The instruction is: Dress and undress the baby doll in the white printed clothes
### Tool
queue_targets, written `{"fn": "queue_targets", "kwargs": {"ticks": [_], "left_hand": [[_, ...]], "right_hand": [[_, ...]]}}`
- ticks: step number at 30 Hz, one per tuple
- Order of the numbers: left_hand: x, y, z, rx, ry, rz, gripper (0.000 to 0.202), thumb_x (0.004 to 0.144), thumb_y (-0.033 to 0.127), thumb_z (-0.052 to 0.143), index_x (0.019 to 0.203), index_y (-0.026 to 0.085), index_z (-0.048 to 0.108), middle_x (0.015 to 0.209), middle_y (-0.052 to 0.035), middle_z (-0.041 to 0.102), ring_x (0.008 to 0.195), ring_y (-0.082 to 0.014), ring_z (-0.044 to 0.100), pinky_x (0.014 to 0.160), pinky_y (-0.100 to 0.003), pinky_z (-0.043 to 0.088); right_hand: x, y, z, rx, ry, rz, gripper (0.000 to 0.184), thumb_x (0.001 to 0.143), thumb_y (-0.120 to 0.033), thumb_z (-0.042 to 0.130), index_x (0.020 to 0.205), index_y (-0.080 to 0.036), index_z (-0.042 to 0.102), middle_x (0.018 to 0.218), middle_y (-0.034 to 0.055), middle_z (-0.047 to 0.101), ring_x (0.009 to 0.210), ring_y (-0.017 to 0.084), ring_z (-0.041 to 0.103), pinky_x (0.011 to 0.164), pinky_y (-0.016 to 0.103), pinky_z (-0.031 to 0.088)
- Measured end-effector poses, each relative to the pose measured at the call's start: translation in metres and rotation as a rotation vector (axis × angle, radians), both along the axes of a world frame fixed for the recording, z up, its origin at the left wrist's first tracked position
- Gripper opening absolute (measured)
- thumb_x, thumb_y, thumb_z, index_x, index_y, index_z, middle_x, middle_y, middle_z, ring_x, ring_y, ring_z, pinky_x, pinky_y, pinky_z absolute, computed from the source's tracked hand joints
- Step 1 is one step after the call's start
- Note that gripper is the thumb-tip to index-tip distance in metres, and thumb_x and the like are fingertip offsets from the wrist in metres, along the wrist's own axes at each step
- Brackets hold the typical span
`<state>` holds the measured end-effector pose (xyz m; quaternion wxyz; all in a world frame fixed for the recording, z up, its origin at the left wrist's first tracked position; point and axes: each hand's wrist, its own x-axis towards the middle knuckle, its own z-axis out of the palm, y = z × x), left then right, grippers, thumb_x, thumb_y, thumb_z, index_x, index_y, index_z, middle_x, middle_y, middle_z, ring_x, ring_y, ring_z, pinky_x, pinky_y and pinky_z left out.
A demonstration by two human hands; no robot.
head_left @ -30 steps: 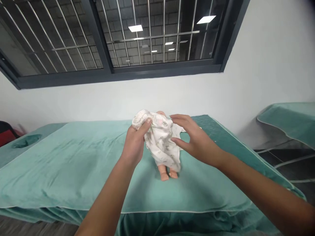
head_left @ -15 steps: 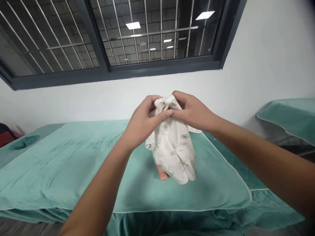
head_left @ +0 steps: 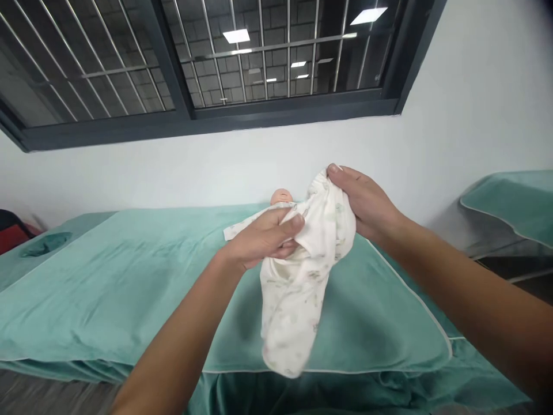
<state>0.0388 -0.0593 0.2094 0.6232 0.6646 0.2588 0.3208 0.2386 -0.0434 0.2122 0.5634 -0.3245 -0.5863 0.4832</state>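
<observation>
White baby pants with a small animal print hang in the air between my two hands. My left hand pinches the fabric near the middle, thumb on top. At the upper right, my right hand grips the gathered waist edge between thumb and fingers. One closed-ended leg dangles toward the front edge of the bed. Behind the cloth lies a baby doll; its head shows, along with a white printed sleeve stretched to the left. The pants and my hands hide most of the doll's body.
A green sheet covers the bed, which stands against a white wall. Above is a dark-framed window with metal bars. Another green-covered surface is at the right, and a black and red item at the far left.
My right hand has moved right, drawing the waist of the pants away from my left hand. The pants now hang lower, and the doll's head and sleeve have come into sight; its foot is now hidden.
</observation>
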Motion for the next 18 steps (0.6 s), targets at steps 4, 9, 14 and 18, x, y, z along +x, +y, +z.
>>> {"fn": "queue_targets", "kwargs": {"ticks": [4,9,14,18], "left_hand": [[-0.001,0.011,-0.014,-0.035,-0.025,0.138,0.039,0.074,0.047,0.076,0.068,0.016,0.053,0.053,0.0058,0.038,0.045,-0.0041,0.033,0.045,-0.02,0.025],[0.005,0.019,-0.023,-0.065,-0.214,0.334,0.034,0.079,0.049,0.069,0.091,0.018,0.064,0.076,-0.0009,0.062,0.065,-0.0124,0.058,0.06,-0.024,0.045],[0.004,0.006,-0.025,-0.121,0.042,0.053,0.048,0.07,0.043,0.08,0.108,0.016,0.068,0.096,-0.0098,0.071,0.087,-0.0239,0.067,0.074,-0.034,0.052],[-0.003,0.006,-0.028,-0.098,-0.003,0.095,0.045,0.068,0.034,0.082,0.109,0.019,0.069,0.107,-0.0098,0.071,0.1,-0.0268,0.066,0.083,-0.037,0.052]], "right_hand": [[0.002,0.006,-0.018,-0.091,-0.104,0.176,0.039,0.083,-0.06,0.063,0.082,-0.022,0.064,0.077,0.0022,0.068,0.067,0.016,0.062,0.059,0.027,0.049],[0.0,0.006,-0.033,-0.18,-0.363,0.427,0.033,0.078,-0.053,0.071,0.082,-0.02,0.067,0.083,0.0031,0.07,0.076,0.019,0.066,0.066,0.028,0.051],[-0.009,0.016,-0.033,-0.136,0.014,0.132,0.038,0.082,-0.06,0.063,0.094,-0.024,0.066,0.082,0.0033,0.07,0.081,0.023,0.067,0.063,0.03,0.051],[-0.009,0.011,-0.032,-0.172,-0.028,0.241,0.043,0.084,-0.064,0.057,0.094,-0.023,0.067,0.083,0.0058,0.071,0.08,0.023,0.067,0.062,0.032,0.052]]}}
